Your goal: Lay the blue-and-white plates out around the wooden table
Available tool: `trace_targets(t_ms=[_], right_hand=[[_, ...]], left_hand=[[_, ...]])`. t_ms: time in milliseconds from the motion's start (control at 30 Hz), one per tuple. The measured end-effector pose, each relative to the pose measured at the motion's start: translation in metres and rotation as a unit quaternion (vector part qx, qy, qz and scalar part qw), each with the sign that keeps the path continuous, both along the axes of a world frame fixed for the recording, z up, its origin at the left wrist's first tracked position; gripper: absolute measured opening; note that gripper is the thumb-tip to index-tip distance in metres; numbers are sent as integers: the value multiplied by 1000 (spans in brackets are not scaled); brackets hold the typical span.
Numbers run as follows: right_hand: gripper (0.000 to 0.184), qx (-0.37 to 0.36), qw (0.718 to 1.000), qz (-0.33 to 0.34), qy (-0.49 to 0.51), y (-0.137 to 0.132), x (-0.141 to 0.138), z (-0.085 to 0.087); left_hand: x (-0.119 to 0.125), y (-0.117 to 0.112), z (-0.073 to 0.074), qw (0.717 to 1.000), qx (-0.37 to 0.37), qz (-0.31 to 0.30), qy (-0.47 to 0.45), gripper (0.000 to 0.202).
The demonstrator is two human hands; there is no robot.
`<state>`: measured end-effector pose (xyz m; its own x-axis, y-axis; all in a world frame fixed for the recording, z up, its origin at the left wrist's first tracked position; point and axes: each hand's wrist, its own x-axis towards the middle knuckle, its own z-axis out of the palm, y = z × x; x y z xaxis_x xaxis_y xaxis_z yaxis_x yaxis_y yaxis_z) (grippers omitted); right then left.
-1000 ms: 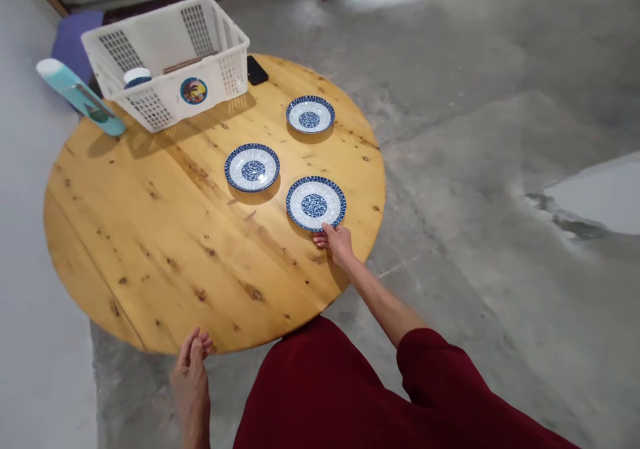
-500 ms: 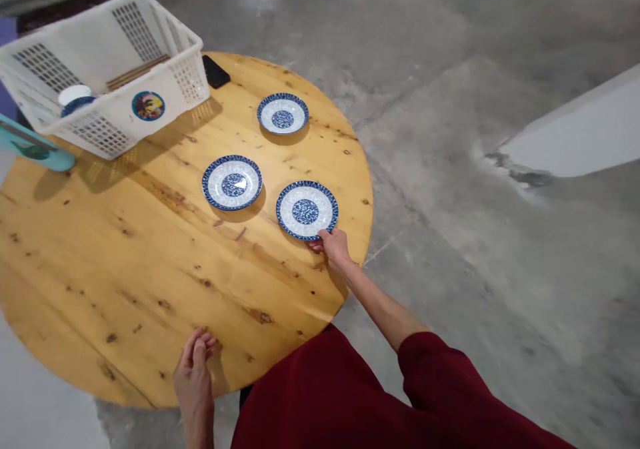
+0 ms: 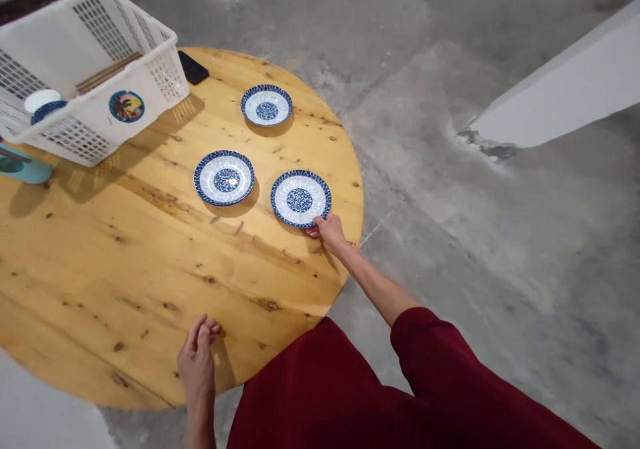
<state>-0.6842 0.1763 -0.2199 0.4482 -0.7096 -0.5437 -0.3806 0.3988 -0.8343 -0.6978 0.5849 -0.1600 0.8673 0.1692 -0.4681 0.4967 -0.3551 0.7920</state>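
Three blue-and-white patterned plates lie on a round wooden table (image 3: 100, 262). My right hand (image 3: 329, 230) reaches out and pinches the near rim of the nearest plate (image 3: 301, 198), which lies flat on the wood. A second plate (image 3: 224, 177) lies to its left and a third plate (image 3: 267, 105) farther back. My left hand (image 3: 199, 357) rests at the table's near edge with fingers loosely curled, holding nothing.
A white plastic basket (image 3: 85, 89) stands at the back left, with chopsticks and a small blue-and-white dish inside. A black phone (image 3: 193, 69) lies behind it. A teal object (image 3: 20, 167) lies at the left edge. Bare concrete floor surrounds the table.
My view has shifted, so the table sits further left and closer in the picture. My right hand has stayed on the nearest plate's rim. My left hand has come onto the table edge.
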Motion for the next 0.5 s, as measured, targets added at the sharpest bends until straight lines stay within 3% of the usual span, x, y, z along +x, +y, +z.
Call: trace_targets(t_ms=[267, 400, 500], right_hand=[[10, 2, 1000, -7, 4, 3, 1, 9], [11, -4, 1000, 6, 16, 3, -2, 15], [21, -74, 995, 31, 58, -3, -16, 19]], left_hand=[[2, 12, -5, 1000, -16, 1, 8, 63], [28, 5, -1, 1000, -7, -30, 1, 64], [60, -10, 3, 998, 1, -63, -27, 60]])
